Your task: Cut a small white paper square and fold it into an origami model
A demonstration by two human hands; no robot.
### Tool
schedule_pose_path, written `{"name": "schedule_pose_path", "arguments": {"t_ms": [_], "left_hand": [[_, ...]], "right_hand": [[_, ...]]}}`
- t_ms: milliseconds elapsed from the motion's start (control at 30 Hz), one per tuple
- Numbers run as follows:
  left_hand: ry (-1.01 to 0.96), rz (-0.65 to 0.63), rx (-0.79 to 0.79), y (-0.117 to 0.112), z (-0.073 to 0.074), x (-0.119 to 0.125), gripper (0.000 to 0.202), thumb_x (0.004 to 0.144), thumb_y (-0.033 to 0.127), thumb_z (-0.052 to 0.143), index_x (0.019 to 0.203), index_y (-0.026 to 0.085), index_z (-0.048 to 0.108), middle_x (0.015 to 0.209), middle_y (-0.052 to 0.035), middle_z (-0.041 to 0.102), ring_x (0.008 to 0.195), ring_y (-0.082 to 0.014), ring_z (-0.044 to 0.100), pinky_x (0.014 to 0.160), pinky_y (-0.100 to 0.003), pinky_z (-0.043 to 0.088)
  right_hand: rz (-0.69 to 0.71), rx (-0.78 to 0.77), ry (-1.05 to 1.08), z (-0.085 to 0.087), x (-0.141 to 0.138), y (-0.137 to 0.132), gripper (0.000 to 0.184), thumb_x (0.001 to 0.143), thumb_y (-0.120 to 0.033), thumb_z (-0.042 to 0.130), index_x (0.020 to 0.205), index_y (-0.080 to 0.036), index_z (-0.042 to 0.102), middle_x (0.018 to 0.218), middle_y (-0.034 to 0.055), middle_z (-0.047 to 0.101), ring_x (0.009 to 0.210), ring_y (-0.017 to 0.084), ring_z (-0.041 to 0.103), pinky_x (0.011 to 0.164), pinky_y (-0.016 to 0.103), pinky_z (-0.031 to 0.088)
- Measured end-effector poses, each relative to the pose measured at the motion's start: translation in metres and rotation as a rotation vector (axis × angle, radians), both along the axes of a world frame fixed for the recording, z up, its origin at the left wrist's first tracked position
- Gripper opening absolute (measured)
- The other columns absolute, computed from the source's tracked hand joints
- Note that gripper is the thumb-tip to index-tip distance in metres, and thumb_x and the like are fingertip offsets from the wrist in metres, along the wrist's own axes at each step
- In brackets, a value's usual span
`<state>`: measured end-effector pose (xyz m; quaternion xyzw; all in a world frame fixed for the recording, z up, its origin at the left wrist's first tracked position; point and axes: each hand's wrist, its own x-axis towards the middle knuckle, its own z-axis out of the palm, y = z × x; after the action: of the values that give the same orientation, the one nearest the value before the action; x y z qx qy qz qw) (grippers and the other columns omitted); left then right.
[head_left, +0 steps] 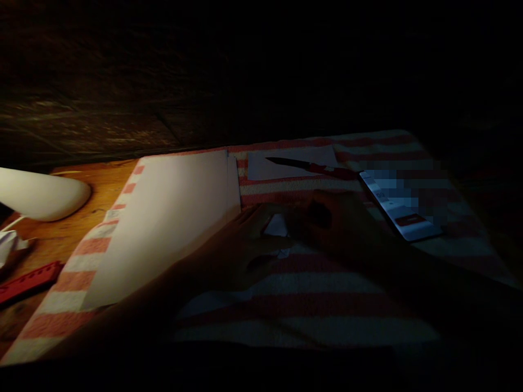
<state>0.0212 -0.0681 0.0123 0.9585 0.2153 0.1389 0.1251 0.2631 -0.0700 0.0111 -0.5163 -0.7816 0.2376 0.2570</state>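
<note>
The scene is very dark. My left hand [241, 245] and my right hand [327, 223] meet over a red-and-white striped cloth [310, 294]. Both have their fingers closed around a small white piece of paper [275, 226] held between them. A tiny white scrap [284, 253] lies on the cloth just below it. A large white sheet [171, 218] lies to the left of my hands, touching my left forearm.
A knife with a red handle [310, 166] rests on a smaller white paper [294, 163] at the back. A phone [400, 204] lies at right. On the wooden table [93, 190] at left are a white lamp base [41, 193] and a red ruler [28, 280].
</note>
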Motion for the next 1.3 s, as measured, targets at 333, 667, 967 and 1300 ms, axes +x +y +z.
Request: {"name": "schedule_pose_path", "arguments": {"t_ms": [333,667,967,1300], "left_hand": [[0.076,0.017,0.083,-0.004,0.000,0.001,0.036,0.092,0.022,0.059,0.127,0.024,0.066,0.140,-0.0131,0.054,0.129,-0.0324,0.051,0.101,-0.048,0.048],[0.100,0.018,0.090,-0.003,0.000,0.002,0.029,0.094,0.026,0.057,0.121,0.026,0.070,0.119,-0.0126,0.056,0.115,-0.0319,0.055,0.095,-0.048,0.050],[0.038,0.009,0.097,-0.003,0.001,0.002,0.027,0.093,0.023,0.059,0.117,0.024,0.070,0.126,-0.0133,0.054,0.119,-0.0304,0.053,0.098,-0.047,0.049],[0.075,0.029,0.010,-0.003,-0.002,0.001,0.034,0.091,0.021,0.060,0.124,0.025,0.067,0.150,-0.0153,0.037,0.131,-0.0347,0.047,0.106,-0.054,0.047]], "right_hand": [[-0.047,0.074,-0.040,-0.006,-0.006,-0.003,0.042,0.097,-0.054,0.057,0.076,-0.018,0.062,0.065,0.0004,0.062,0.054,0.011,0.048,0.053,0.027,0.025],[0.205,0.263,-0.196,-0.009,0.001,-0.004,0.027,0.101,-0.038,0.054,0.091,-0.017,0.066,0.087,0.0056,0.066,0.068,0.014,0.055,0.059,0.028,0.030],[0.382,0.205,-0.160,-0.006,0.006,0.004,0.019,0.097,-0.029,0.059,0.092,-0.016,0.071,0.092,0.0061,0.068,0.078,0.016,0.062,0.066,0.027,0.042],[0.419,0.143,-0.105,-0.001,0.010,0.007,0.015,0.095,-0.026,0.061,0.088,-0.017,0.071,0.096,0.0062,0.068,0.081,0.016,0.061,0.072,0.029,0.043]]}}
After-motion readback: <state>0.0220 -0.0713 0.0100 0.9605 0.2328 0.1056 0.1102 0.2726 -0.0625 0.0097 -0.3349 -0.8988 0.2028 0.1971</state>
